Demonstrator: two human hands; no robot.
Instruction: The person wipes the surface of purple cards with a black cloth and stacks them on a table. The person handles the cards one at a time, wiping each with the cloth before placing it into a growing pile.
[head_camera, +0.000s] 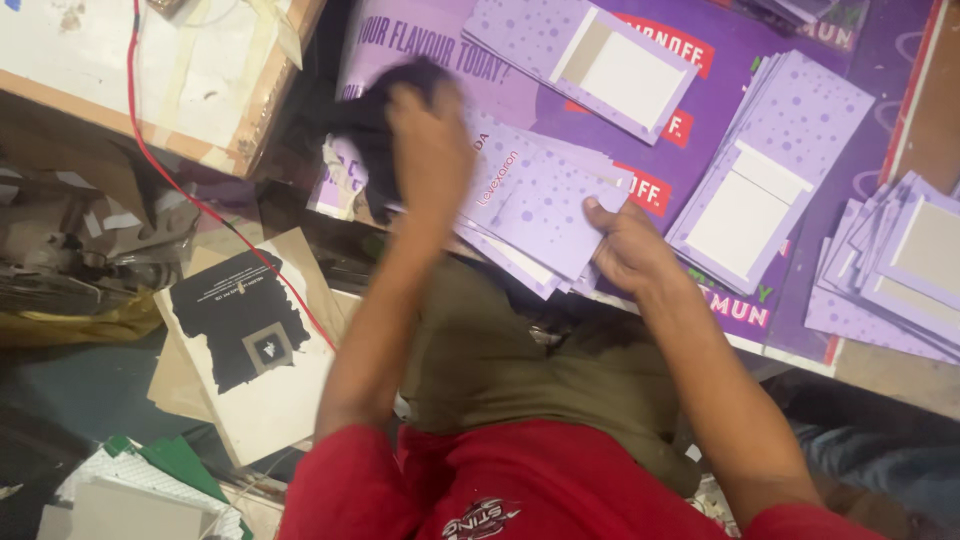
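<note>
Right now the work centres on a fanned stack of lilac cards with a dotted print, lying at the near edge of the table, just above the person's lap. The right hand pins the stack from the right side: its thumb lies across the top card and the fingers are curled narrowly round the edge, holding the cards. The left hand is blurred with motion over the left end of the stack and appears to press a dark cloth there; its fingers look bent round the cloth, though the blur leaves the exact grip uncertain. By my reading, the step in hand is wiping or rubbing the top card while the other hand keeps the stack steady; the next move would call for firm holding so the fan does not slide.

Further out, more lilac cards with pale square panels sit in piles: one up the table, one to the right, and a spread at the far right, all on a large purple printed sheet. To the left, a white board with a black patch lies lower down, with a red cable crossing above it.
</note>
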